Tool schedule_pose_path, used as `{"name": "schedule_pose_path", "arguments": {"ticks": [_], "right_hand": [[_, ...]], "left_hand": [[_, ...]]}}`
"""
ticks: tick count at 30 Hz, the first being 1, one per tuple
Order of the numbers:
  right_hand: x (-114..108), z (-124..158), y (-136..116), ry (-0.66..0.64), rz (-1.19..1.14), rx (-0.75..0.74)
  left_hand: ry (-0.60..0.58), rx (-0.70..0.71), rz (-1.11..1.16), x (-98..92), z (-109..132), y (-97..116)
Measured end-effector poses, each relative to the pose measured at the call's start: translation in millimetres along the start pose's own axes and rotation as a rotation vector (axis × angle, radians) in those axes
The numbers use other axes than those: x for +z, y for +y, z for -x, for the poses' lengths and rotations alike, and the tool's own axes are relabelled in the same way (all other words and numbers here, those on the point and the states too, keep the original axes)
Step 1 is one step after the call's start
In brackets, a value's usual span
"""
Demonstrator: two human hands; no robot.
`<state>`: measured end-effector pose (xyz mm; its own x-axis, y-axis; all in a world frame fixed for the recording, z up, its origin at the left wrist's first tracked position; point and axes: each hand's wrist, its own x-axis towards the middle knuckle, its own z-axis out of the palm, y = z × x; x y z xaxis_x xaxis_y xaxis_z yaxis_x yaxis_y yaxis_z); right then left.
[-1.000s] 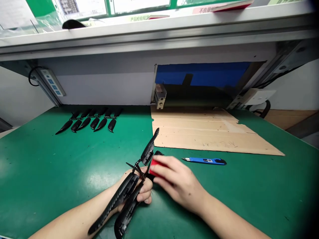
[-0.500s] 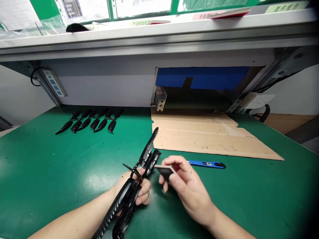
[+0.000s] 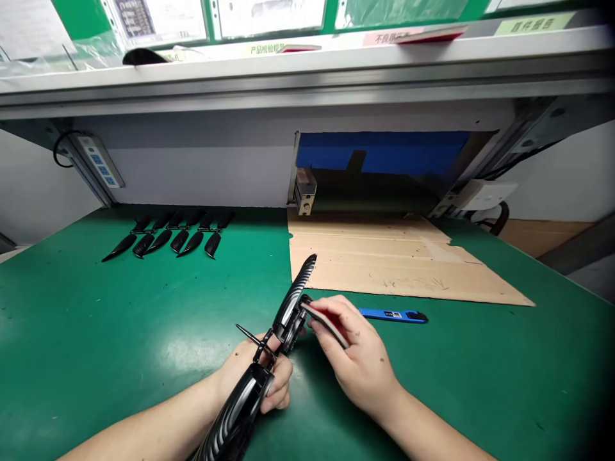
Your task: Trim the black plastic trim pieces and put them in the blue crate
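My left hand [image 3: 262, 378] is closed around a cluster of black ribbed plastic parts [image 3: 288, 307] joined on a thin runner. One long part points up and away, others run back along my forearm. My right hand [image 3: 353, 355] pinches a small flat tool with a red and black edge [image 3: 327, 322] and presses its tip against the shorter part next to the long one. Both hands hover just above the green table [image 3: 120, 333].
A blue utility knife [image 3: 393, 315] lies right of my hands. Behind it is a flattened cardboard sheet [image 3: 394, 262]. Several separated black parts [image 3: 168, 238] lie in a row at the back left. A power strip [image 3: 98, 160] hangs under the shelf.
My right hand lifted the flat tool off the parts, turned it, then brought it back edge-on against the shorter part. The left hand tilted the cluster slightly.
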<state>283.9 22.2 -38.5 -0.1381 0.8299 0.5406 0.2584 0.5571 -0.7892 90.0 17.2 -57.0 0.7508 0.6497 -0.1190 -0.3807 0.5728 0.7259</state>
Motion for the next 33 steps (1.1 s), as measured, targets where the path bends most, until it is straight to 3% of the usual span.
{"name": "schedule_pose_path", "arguments": {"ticks": [6, 11, 16, 21, 25, 29, 33], "right_hand": [[-0.9, 1.5, -3.5, -0.152, 0.131, -0.185], [-10.4, -3.3, -6.5, -0.226, 0.195, -0.180], [-31.2, -10.1, -9.4, -0.445, 0.101, -0.167], [-25.4, -7.4, -6.3, -0.205, 0.088, -0.133], [-26.5, -8.5, -7.7, -0.427, 0.093, -0.124], [-37.8, -12.3, -6.8, -0.456, 0.210, -0.038], [-42.5, -13.9, 1.2, -0.400, 0.294, -0.029]], "left_hand": [[-0.028, 0.047, -0.012, -3.4, -1.1, -3.4], [-0.014, 0.072, -0.010, -3.6, -1.8, -4.9], [0.033, 0.060, 0.011, 1.3, -1.5, -2.3], [0.017, 0.068, 0.012, 2.0, -1.5, -3.1], [0.073, 0.114, -0.022, 0.5, -0.7, -3.6], [0.074, 0.192, -0.101, 3.7, 7.9, 20.1], [0.167, 0.104, -0.492, 15.9, 24.9, 53.7]]}}
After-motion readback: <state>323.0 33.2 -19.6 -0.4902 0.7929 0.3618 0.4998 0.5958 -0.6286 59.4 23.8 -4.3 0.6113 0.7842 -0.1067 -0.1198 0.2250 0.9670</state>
